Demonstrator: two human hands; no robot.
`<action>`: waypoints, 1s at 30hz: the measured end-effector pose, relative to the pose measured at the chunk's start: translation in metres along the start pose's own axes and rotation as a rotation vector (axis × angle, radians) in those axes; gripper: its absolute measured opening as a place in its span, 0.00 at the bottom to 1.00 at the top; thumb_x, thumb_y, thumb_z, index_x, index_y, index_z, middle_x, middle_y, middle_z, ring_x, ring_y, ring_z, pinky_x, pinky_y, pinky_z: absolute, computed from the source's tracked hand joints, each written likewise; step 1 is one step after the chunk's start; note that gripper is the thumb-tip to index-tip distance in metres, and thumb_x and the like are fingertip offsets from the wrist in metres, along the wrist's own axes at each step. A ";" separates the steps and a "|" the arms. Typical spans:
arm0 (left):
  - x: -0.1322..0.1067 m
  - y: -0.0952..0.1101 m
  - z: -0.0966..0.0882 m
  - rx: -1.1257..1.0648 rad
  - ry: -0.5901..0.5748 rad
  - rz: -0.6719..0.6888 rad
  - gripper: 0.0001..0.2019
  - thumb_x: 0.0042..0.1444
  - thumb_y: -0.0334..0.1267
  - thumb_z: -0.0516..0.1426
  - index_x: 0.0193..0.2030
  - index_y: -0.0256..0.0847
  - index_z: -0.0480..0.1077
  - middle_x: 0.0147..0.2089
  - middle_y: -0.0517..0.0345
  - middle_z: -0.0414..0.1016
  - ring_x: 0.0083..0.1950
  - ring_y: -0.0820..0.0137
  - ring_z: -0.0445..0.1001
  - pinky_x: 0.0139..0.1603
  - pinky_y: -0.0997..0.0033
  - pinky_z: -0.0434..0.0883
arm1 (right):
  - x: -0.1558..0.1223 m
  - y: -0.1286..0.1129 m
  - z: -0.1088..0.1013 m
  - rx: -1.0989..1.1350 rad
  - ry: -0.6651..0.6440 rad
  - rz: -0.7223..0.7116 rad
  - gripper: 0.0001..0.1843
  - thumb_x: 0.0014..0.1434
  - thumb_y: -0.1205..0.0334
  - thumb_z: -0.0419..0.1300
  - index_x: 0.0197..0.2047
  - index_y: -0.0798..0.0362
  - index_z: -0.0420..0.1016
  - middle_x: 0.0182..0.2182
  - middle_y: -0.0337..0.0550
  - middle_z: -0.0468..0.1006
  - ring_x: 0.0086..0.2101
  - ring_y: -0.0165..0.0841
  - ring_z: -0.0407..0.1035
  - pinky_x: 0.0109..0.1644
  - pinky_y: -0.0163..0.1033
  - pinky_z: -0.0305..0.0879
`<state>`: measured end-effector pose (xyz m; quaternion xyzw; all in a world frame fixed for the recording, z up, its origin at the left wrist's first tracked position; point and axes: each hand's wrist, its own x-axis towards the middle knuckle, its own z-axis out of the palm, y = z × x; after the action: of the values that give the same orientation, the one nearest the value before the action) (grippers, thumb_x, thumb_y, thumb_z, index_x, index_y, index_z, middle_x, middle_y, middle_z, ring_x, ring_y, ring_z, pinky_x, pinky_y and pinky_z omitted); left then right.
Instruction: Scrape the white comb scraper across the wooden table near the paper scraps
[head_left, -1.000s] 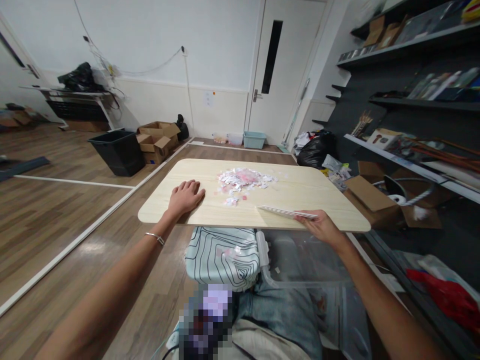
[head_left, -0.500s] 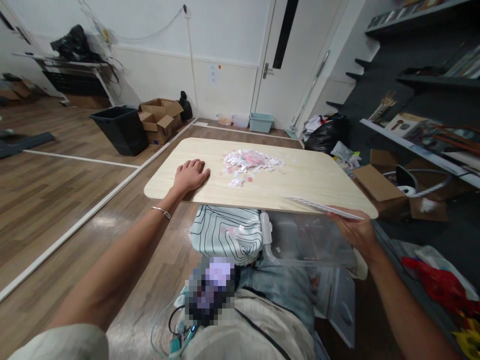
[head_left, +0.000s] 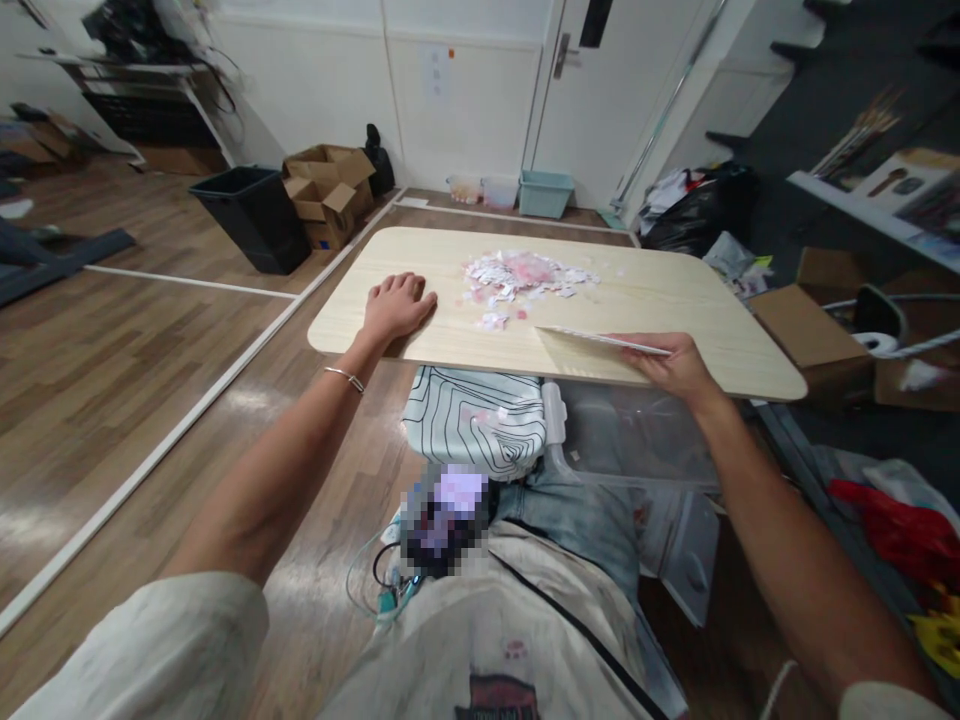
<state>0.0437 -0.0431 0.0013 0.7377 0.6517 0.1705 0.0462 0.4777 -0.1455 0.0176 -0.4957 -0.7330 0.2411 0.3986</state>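
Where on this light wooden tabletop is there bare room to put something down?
The light wooden tabletop is bare along its right end, beyond the right hand holding a thin flat white sheet, and along the far left edge behind the left hand. The middle is crowded with a heap of pink and white paper scraps.

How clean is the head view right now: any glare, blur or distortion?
Head view: even indoor light; glare patches on the wooden floor; wide-angle bending at the edges; a pixelated block over the lap; pale wooden tabletop, heap of pink-white paper scraps and both hands sharp.
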 end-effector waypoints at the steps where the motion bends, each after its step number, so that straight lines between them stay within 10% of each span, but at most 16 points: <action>1: 0.000 0.000 0.000 -0.003 0.002 0.000 0.28 0.68 0.54 0.46 0.67 0.43 0.67 0.74 0.44 0.67 0.74 0.48 0.61 0.73 0.43 0.57 | 0.001 -0.003 -0.002 0.018 -0.062 0.003 0.28 0.49 0.36 0.74 0.42 0.51 0.89 0.45 0.49 0.88 0.50 0.49 0.83 0.58 0.47 0.78; 16: 0.001 -0.001 0.001 -0.013 -0.012 -0.010 0.29 0.67 0.55 0.45 0.68 0.45 0.66 0.75 0.45 0.66 0.75 0.48 0.59 0.75 0.42 0.55 | -0.003 -0.001 -0.004 0.096 -0.106 -0.052 0.23 0.44 0.44 0.79 0.39 0.50 0.89 0.47 0.50 0.88 0.53 0.50 0.81 0.67 0.55 0.72; 30: 0.001 -0.001 0.002 -0.003 0.004 0.000 0.26 0.67 0.56 0.46 0.66 0.51 0.68 0.73 0.49 0.69 0.74 0.49 0.62 0.73 0.44 0.59 | -0.029 0.002 -0.056 0.122 -0.182 0.030 0.39 0.38 0.21 0.71 0.33 0.51 0.89 0.39 0.56 0.88 0.44 0.52 0.84 0.58 0.52 0.78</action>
<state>0.0435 -0.0420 -0.0005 0.7374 0.6514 0.1728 0.0460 0.5301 -0.1737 0.0379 -0.4573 -0.7428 0.3353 0.3560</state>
